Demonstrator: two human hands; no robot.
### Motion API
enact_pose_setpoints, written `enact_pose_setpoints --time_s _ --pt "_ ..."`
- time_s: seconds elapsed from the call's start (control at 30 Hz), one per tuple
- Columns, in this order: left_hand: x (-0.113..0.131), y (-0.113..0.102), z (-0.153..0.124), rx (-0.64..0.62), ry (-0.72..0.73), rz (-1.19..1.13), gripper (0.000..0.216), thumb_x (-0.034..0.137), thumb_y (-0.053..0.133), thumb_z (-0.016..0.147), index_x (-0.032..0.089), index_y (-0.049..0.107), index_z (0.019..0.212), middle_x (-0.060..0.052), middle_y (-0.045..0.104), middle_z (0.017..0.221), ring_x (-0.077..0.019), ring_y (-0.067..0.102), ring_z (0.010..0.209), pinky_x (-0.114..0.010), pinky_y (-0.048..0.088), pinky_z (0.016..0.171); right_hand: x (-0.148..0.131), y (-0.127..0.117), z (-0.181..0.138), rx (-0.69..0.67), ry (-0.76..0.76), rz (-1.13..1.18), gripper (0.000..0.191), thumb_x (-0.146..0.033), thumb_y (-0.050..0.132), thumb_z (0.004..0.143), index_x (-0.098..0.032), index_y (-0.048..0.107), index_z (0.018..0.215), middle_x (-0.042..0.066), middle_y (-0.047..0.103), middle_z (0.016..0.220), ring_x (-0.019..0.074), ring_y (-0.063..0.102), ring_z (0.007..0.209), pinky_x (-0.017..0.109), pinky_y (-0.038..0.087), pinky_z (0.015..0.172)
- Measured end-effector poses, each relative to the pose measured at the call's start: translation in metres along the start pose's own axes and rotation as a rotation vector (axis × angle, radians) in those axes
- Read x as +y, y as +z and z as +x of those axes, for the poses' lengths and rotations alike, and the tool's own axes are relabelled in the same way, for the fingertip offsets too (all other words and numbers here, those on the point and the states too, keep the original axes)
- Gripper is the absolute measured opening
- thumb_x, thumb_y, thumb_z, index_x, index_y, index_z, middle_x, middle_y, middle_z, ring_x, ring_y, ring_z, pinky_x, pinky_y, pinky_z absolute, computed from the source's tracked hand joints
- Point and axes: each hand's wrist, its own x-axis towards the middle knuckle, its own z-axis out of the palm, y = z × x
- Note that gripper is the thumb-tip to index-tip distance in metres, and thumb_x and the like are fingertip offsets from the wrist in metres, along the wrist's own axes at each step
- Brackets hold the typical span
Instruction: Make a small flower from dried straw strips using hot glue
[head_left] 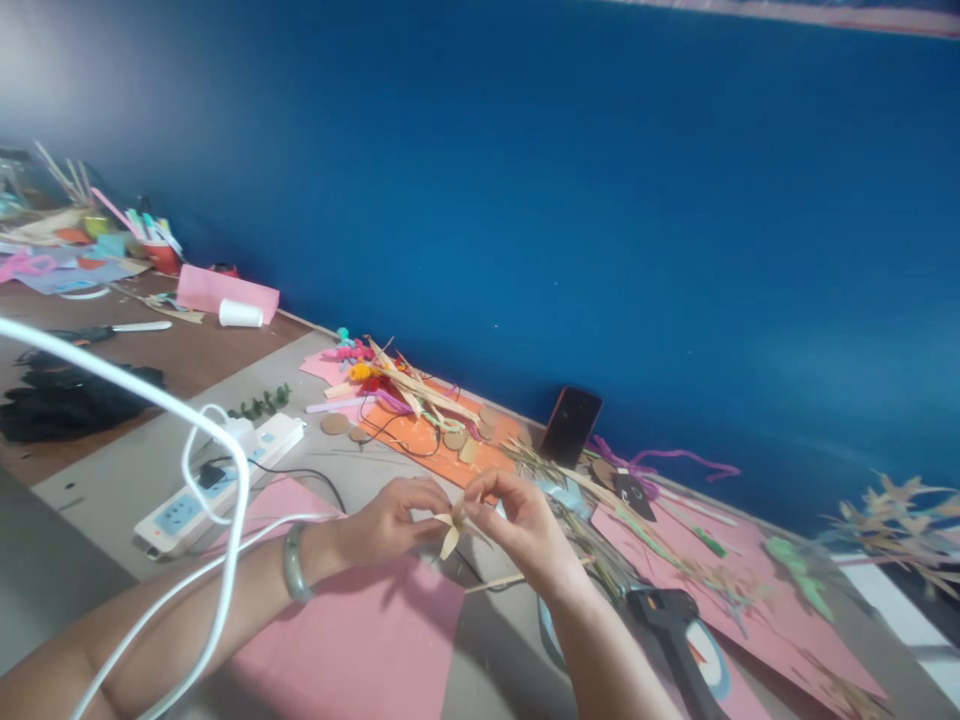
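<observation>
Between my hands, above the pink paper (360,650), is a small pale straw-coloured flower (450,540) with pointed petals. My left hand (394,520), with a bangle at its wrist, pinches the flower from the left side. From the right, the thumb and forefinger of my right hand (517,520) close on its upper part. The fingers partly cover the flower's centre. A thin straw-like strip (495,581) lies under my right hand, close to the wrist.
A white cable (241,500) loops across the left foreground near a power strip (217,490). A black glue gun (671,620) lies at the right. A phone (572,427) leans on the blue wall, beside orange paper (420,445) strewn with craft scraps.
</observation>
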Motion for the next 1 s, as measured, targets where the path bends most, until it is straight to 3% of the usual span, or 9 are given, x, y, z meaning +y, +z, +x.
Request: enact_pose_setpoints --time_s 0.1,0.23,0.37,0.47,0.57,0.73,0.87,1.0 --pt "0.0001 0.0002 -0.0004 -0.039 0.005 0.007 0.020 0.031 0.063 0.085 0.013 0.072 0.082 -0.011 0.068 0.082 -0.0187 0.063 0.080 -0.029 0.049 0.076 -0.0024 0.0016 -0.0015 -0.046 0.004 -0.021 0.017 -0.035 0.069 0.076 -0.019 0.064 0.075 0.002 0.067 0.075 0.0171 0.059 0.073 0.029 0.045 0.072" --pt "0.0036 0.0004 -0.0006 -0.067 0.016 0.015 0.022 0.033 0.062 0.086 0.013 0.071 0.081 -0.010 0.067 0.079 -0.0184 0.062 0.078 -0.028 0.049 0.075 -0.0025 0.0061 -0.0020 -0.086 0.074 -0.007 0.028 -0.040 0.061 0.084 -0.018 0.061 0.067 0.002 0.068 0.070 0.0165 0.060 0.068 0.028 0.045 0.069" --pt "0.0075 -0.0004 0.0003 -0.043 0.031 0.009 0.023 0.034 0.061 0.086 0.014 0.071 0.083 -0.010 0.069 0.080 -0.0194 0.062 0.081 -0.030 0.049 0.077 -0.0038 0.0046 0.0005 0.044 0.043 0.007 0.038 -0.050 0.053 0.087 -0.019 0.070 0.076 0.003 0.070 0.076 0.0196 0.063 0.077 0.030 0.046 0.076" --pt "0.0070 -0.0013 0.0007 -0.008 0.040 -0.011 0.020 0.032 0.062 0.086 0.015 0.072 0.088 -0.011 0.070 0.085 -0.0197 0.063 0.082 -0.030 0.049 0.079 -0.0029 0.0002 0.0021 0.069 0.036 0.027 0.037 -0.052 0.058 0.083 -0.019 0.073 0.088 0.006 0.072 0.087 0.0232 0.063 0.087 0.034 0.045 0.082" --pt "0.0044 -0.0012 0.0002 0.002 0.034 -0.005 0.020 0.031 0.062 0.086 0.015 0.073 0.088 -0.011 0.070 0.085 -0.0195 0.064 0.082 -0.030 0.049 0.078 0.0012 -0.0005 0.0026 0.023 0.054 -0.002 0.028 -0.046 0.069 0.077 -0.018 0.071 0.081 0.004 0.071 0.079 0.0210 0.063 0.078 0.032 0.045 0.077" --pt "0.0022 -0.0004 -0.0013 0.038 0.023 -0.013 0.019 0.032 0.064 0.084 0.014 0.073 0.085 -0.011 0.070 0.084 -0.0190 0.063 0.079 -0.029 0.048 0.075 0.0035 0.0065 0.0031 0.006 0.060 0.032 0.028 -0.042 0.063 0.082 -0.018 0.063 0.068 0.002 0.067 0.070 0.0168 0.059 0.068 0.030 0.045 0.070" --pt "-0.0001 -0.0017 -0.0011 0.103 0.000 -0.010 0.019 0.032 0.066 0.083 0.014 0.071 0.088 -0.011 0.070 0.089 -0.0195 0.064 0.083 -0.029 0.048 0.078 -0.0006 0.0075 0.0046 0.161 0.032 0.063 0.029 -0.046 0.057 0.086 -0.019 0.062 0.077 0.002 0.063 0.069 0.0169 0.057 0.069 0.029 0.044 0.069" --pt "-0.0019 -0.0048 0.0016 0.174 -0.023 0.091 0.021 0.034 0.063 0.084 0.014 0.067 0.079 -0.008 0.067 0.081 -0.0173 0.061 0.077 -0.027 0.046 0.072 0.0017 0.0024 0.0062 0.340 -0.007 0.137 0.036 -0.044 0.064 0.080 -0.021 0.043 0.062 -0.006 0.042 0.054 0.0102 0.038 0.051 0.023 0.033 0.051"
